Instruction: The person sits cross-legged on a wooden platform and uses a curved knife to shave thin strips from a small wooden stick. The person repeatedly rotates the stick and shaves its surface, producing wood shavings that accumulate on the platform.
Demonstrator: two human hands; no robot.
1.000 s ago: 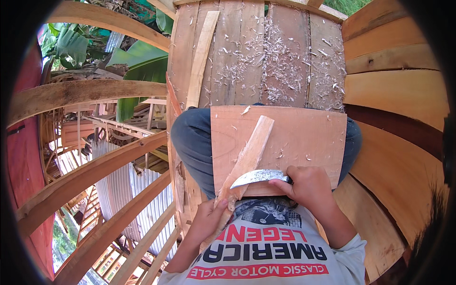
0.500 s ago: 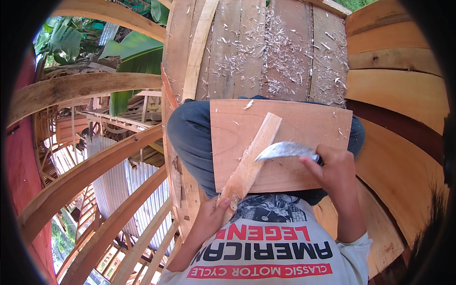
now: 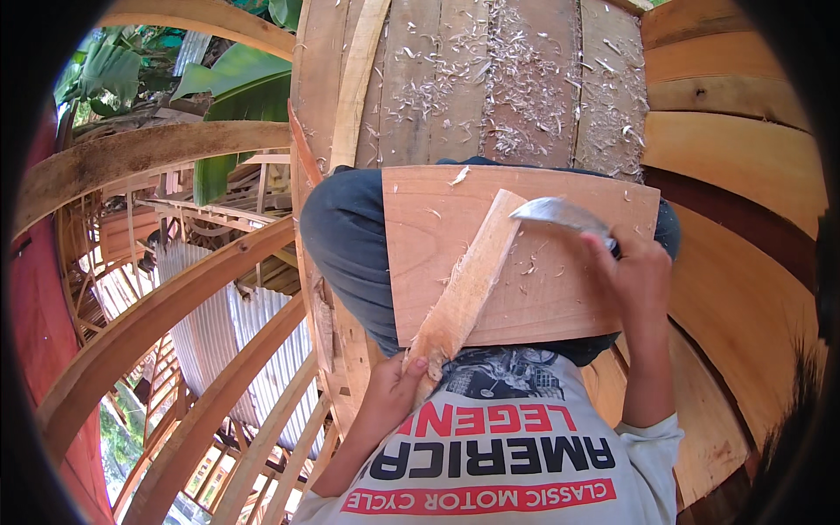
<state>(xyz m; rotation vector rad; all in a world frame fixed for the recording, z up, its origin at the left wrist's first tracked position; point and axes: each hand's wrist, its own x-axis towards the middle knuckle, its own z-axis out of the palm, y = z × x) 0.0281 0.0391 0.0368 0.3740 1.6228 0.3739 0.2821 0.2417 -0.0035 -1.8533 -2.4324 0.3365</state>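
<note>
A strip of pale wood [image 3: 468,284] lies slantwise over a flat wooden board [image 3: 560,302] on my lap. My left hand [image 3: 398,385] is closed round the strip's near end, close to my shirt. In my right hand [image 3: 637,269] is a knife with a curved blade [image 3: 560,212]; the fingers wrap its handle and mostly hide it. The blade's tip points left and appears at the strip's right edge, near the far end; whether it touches, I cannot tell. Small shavings [image 3: 459,175] lie on the board.
Beyond my knees, the plank floor [image 3: 437,87] is strewn with wood shavings [image 3: 525,105]. Wide curved planks [image 3: 735,162] form a wall on the right. Curved wooden ribs [image 3: 175,297] stand at the left, with corrugated metal sheets [image 3: 267,350] and banana leaves [image 3: 249,96] beyond them.
My right hand and the knife have moved away from me and to the right, from the strip's middle toward its far end. My left hand keeps its hold.
</note>
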